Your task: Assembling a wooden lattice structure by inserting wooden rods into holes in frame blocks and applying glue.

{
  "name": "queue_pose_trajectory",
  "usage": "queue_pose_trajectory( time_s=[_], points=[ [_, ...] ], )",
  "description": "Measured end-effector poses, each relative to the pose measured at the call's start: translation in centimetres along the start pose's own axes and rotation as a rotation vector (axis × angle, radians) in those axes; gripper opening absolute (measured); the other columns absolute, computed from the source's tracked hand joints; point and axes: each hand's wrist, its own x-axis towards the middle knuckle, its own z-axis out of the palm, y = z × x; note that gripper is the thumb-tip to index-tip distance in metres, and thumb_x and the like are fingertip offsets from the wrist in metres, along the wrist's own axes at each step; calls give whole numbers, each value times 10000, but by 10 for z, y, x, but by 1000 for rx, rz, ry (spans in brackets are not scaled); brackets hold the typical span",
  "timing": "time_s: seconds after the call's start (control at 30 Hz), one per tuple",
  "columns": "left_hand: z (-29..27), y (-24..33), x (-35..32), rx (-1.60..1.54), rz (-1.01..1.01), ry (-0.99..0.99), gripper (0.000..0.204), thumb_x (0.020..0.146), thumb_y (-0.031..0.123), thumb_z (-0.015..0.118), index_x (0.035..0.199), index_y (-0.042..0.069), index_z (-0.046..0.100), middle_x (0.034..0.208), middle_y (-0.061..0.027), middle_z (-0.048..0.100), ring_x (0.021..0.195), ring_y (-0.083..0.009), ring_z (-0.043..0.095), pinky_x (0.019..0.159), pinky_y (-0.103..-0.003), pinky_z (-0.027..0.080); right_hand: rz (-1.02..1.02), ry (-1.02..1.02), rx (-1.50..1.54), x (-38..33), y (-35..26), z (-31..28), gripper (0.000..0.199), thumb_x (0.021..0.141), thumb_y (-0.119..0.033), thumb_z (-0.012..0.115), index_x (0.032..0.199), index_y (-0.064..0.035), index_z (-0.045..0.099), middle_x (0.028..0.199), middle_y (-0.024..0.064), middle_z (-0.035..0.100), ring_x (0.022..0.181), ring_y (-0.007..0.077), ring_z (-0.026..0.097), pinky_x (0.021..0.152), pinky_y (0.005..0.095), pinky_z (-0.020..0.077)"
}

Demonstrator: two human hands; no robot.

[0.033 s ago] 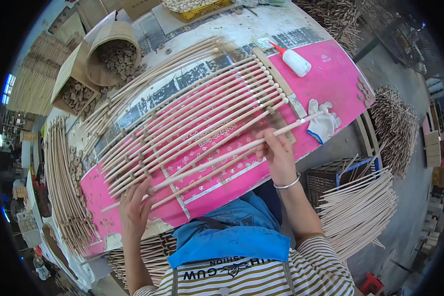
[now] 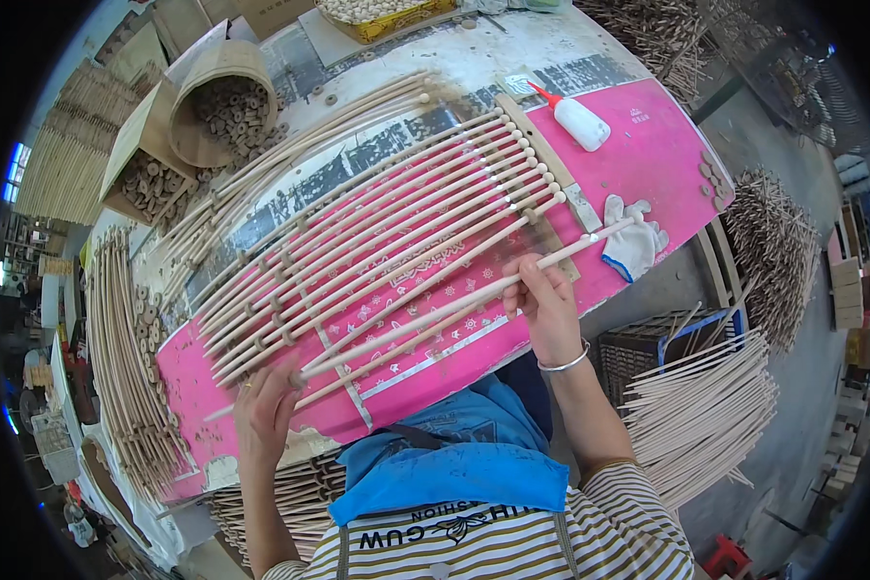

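A long pale wooden rod (image 2: 406, 331) slants across the front of the table, between my two hands. My right hand (image 2: 543, 295) is closed in a pinch around it, right of the middle. Toward its left end, my left hand (image 2: 266, 398) closes around a small wooden ring (image 2: 298, 380) on the rod; motion blurs those fingertips. A white glue-like patch (image 2: 590, 238) shows near the rod's right end, which passes over a white work glove (image 2: 635, 237). Behind lies a row of ball-ended rods (image 2: 377, 242) with wooden rings on them. Another rod (image 2: 396, 355) lies nearer my body.
A white glue bottle with a red tip (image 2: 580, 123) lies on the pink table cover (image 2: 648, 145). Wooden rings fill a round tub (image 2: 188, 97) and a box (image 2: 130, 145) at far left. Bundles of rods (image 2: 701, 416) stand right of the table beside a crate (image 2: 638, 350).
My left hand and the rod's left part have shifted slightly toward my body, with the ring. My right hand stays nearly in place.
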Motion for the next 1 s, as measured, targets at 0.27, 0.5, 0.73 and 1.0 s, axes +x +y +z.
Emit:
queue_pose_trajectory(
  time_s=[0.27,0.5,0.73,1.0],
  points=[
    [13,-3,-7,-271,-53,-185,396,871,-13,709,1266,1,702,962,-157,686,885,-323,694,809,-416,539,11,37,-54,-9,3,-5,289,1126,-282,576,1067,-30,702,811,15,660,685,84,622,616,237,499],
    [45,44,25,-370,21,-161,363,925,54,748,1283,5,709,1018,-172,715,925,-313,726,833,-383,574,184,-80,-67,-33,35,43,272,1124,-262,586,1122,-23,716,886,28,700,764,90,655,685,246,542],
    [83,83,49,-348,115,-30,709,942,78,754,1603,103,497,1013,-172,722,968,-334,725,828,-432,571,169,-235,-57,-32,44,49,332,1102,-230,626,1355,-22,679,1034,48,766,870,77,677,755,244,549],
    [73,77,40,-322,31,-60,657,985,7,690,1607,102,499,979,-185,718,889,-297,710,809,-400,564,211,-192,-47,-31,43,34,339,1012,-105,727,1341,-26,701,1051,52,764,887,112,688,789,267,567]
  ],
)
